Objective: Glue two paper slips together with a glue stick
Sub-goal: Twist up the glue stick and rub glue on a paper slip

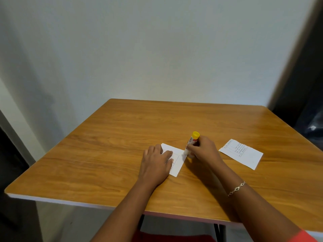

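On the wooden table lie 2 paper slips. The near slip rests flat at the table's middle, and the left hand lies palm-down on its left part, fingers together and extended, pressing it to the wood. The right hand is curled around a glue stick, fingers wrapped about its barrel; the stick stands tilted, its yellow end pointing up and away, its lower end touching the near slip's right edge. The second slip, printed with a small table and lines of text, lies flat to the right, apart from both hands. A thin metal bracelet circles the right forearm.
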{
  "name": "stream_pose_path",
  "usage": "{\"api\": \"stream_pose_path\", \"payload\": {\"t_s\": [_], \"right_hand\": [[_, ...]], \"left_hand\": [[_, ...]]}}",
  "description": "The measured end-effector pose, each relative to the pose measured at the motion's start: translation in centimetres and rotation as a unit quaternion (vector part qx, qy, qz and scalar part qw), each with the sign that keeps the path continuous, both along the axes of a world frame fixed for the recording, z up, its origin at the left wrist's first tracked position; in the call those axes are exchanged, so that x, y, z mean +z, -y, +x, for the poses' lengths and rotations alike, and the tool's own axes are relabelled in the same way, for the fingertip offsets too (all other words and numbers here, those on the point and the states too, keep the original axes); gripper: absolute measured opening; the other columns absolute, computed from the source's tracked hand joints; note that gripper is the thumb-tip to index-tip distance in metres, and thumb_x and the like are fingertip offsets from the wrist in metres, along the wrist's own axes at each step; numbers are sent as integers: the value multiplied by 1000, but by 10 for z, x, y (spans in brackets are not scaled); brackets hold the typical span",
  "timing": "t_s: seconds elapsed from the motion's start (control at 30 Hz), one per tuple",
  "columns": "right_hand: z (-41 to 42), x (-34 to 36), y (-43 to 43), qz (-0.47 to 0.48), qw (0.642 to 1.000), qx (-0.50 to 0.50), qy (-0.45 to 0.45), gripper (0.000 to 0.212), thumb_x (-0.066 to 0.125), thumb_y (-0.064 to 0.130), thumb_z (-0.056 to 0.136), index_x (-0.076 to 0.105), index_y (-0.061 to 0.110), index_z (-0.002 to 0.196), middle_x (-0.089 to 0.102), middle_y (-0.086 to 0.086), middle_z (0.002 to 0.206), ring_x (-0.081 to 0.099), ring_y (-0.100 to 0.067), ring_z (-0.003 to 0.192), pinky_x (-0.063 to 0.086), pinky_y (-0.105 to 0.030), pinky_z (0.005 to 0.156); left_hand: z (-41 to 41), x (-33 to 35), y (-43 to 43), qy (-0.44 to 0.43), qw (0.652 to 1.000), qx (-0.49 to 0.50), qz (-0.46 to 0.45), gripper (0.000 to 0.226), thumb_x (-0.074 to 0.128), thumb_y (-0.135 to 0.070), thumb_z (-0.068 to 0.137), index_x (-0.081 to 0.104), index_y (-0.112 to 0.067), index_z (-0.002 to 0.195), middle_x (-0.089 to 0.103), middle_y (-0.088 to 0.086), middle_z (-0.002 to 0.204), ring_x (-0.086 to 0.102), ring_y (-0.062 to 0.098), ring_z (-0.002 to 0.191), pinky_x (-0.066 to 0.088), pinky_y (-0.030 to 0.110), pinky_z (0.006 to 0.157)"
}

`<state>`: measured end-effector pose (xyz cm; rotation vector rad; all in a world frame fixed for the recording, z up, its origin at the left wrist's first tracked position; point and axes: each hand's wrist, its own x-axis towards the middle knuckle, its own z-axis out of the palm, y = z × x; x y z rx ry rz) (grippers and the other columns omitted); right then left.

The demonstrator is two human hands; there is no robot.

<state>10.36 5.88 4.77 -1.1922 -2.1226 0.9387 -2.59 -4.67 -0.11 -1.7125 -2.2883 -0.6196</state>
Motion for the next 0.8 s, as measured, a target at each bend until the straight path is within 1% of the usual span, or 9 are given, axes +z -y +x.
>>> {"api": "stream_pose_path", "payload": {"t_s": [0.1, 0.17, 0.27, 0.47, 0.57, 0.67, 0.8], "right_hand": [[1, -1, 7, 12, 1000, 15, 3, 16, 60, 15, 77, 61, 1, 85, 66, -15, 81, 62, -29, 74, 50, -43, 68], [2, -1, 13, 19, 1000, 23, 3, 17, 61, 15, 77, 60, 0, 85, 67, -18, 84, 63, -32, 79, 50, -44, 70], [2, -2, 22, 29, 999, 41, 2, 18, 62, 15, 77, 60, -1, 84, 68, -20, 83, 64, -33, 79, 50, -45, 71], [7, -2, 39, 28, 998, 53, -3, 17, 63, 18, 77, 57, 4, 83, 63, -13, 81, 61, -30, 79, 47, -42, 68], [9, -2, 47, 27, 997, 72, -10, 14, 64, 17, 77, 59, 5, 82, 64, -10, 76, 62, -28, 76, 49, -41, 67], [12, -4, 53, 34, 995, 91, -8, 15, 64, 18, 77, 60, 4, 81, 62, -6, 72, 59, -24, 70, 46, -37, 63], [15, -7, 59, 43, 992, 115, -21, 13, 64, 18, 76, 61, 6, 78, 68, -11, 77, 62, -27, 73, 48, -41, 65]], "left_hand": [[0, 0, 0, 2, 1000, 0, -1, 32, 44, -35, 90, 56, -23, 117, 53, 6, 107, 45, 22, 99, 32, 33, 82], [0, 1, 0, 0, 1000, 0, -6, 33, 44, -36, 90, 56, -24, 118, 53, 5, 108, 45, 22, 100, 31, 32, 82], [0, 1, 0, -1, 1000, 2, -13, 33, 43, -37, 90, 55, -24, 119, 52, 5, 108, 44, 21, 101, 31, 32, 83], [1, 2, 2, 1, 1000, 2, -13, 34, 43, -38, 91, 53, -25, 120, 51, 5, 109, 43, 21, 102, 30, 31, 83], [1, 2, 1, 4, 1000, 1, -11, 33, 44, -37, 90, 54, -25, 120, 52, 6, 109, 44, 22, 102, 31, 32, 83], [1, 2, 0, 5, 1000, 1, 0, 32, 46, -36, 89, 57, -23, 117, 53, 8, 107, 46, 24, 101, 32, 34, 82], [1, 2, 0, 6, 1000, -2, 8, 30, 49, -34, 87, 61, -20, 112, 54, 9, 102, 48, 27, 97, 34, 36, 82]]}}
